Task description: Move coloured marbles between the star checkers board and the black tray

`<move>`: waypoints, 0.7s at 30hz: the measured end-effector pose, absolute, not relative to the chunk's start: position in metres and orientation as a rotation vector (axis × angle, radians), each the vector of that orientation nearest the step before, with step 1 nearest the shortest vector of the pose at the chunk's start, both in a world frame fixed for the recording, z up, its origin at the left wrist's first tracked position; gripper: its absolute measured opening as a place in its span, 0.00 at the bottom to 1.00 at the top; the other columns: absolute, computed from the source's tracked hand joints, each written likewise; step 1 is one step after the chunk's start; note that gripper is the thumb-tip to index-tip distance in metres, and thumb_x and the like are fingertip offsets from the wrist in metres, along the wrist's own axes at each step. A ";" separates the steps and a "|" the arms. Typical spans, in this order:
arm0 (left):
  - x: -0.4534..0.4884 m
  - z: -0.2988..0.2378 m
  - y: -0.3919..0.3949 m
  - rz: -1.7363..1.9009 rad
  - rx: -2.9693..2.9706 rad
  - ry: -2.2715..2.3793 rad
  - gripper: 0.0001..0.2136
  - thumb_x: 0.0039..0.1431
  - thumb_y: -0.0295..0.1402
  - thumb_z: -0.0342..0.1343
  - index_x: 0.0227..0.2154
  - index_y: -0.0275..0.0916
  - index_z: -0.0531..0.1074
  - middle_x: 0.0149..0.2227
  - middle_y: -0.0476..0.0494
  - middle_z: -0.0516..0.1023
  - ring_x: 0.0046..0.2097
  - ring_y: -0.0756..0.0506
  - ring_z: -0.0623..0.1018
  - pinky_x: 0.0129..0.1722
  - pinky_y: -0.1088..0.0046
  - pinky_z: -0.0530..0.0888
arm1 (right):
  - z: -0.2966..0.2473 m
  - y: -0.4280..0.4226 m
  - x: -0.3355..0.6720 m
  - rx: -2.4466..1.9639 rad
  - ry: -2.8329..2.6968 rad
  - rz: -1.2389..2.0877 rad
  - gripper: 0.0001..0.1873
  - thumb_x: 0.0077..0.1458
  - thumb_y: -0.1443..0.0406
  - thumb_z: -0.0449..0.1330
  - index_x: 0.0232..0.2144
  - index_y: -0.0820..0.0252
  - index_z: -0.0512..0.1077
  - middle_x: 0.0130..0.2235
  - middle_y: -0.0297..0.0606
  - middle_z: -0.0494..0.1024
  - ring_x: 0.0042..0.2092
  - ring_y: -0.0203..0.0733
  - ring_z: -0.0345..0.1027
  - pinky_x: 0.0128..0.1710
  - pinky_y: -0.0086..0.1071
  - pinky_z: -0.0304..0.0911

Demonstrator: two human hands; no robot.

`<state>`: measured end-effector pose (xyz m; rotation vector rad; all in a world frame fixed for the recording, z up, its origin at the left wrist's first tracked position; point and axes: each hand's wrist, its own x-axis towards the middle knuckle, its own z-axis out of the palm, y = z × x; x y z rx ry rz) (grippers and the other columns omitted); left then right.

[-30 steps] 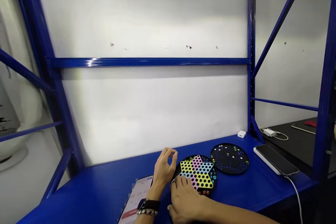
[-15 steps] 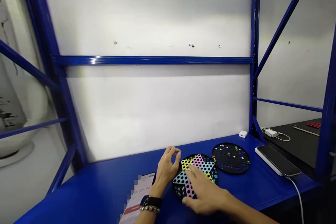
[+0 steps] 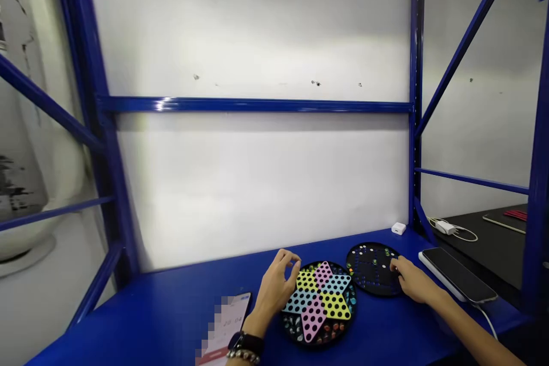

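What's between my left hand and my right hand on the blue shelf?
Head view: the colourful star board sits beside the left hand, then the black round tray, whose right edge the right hand touches.

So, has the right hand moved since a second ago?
Yes. The right hand has shifted rightward, off the colourful star board to the right edge of the black round peg board.

Blue metal shelf top (image 3: 171, 309) open far left. Near left blocked by white smartphone (image 3: 227, 323). Centre: multicoloured star-patterned round board (image 3: 319, 303). Right: black round peg disc (image 3: 371, 269), with dark slab phone (image 3: 457, 274) just beside it.
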<state>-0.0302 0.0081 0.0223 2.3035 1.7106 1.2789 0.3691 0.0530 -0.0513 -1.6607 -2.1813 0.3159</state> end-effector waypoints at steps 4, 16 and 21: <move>-0.030 0.023 0.006 1.251 2.302 1.710 0.11 0.66 0.40 0.46 0.34 0.44 0.71 0.40 0.45 0.75 0.41 0.44 0.78 0.41 0.69 0.75 | -0.049 0.084 0.357 -1.689 -2.128 0.201 0.17 0.57 0.72 0.50 0.47 0.55 0.67 0.47 0.41 0.70 0.45 0.43 0.70 0.43 0.33 0.61; -0.027 0.024 0.006 1.235 2.314 1.694 0.12 0.66 0.41 0.46 0.32 0.43 0.70 0.38 0.46 0.75 0.38 0.45 0.77 0.40 0.70 0.74 | -0.057 0.132 0.333 -1.881 -2.272 -0.037 0.14 0.68 0.62 0.43 0.47 0.62 0.65 0.48 0.49 0.70 0.41 0.49 0.74 0.37 0.36 0.60; -0.026 0.022 0.007 1.193 2.312 1.698 0.13 0.66 0.42 0.45 0.33 0.43 0.71 0.39 0.45 0.75 0.39 0.45 0.77 0.38 0.70 0.73 | -0.053 0.128 0.337 -1.800 -2.312 -0.106 0.16 0.68 0.60 0.45 0.41 0.61 0.69 0.44 0.46 0.74 0.43 0.50 0.73 0.39 0.35 0.59</move>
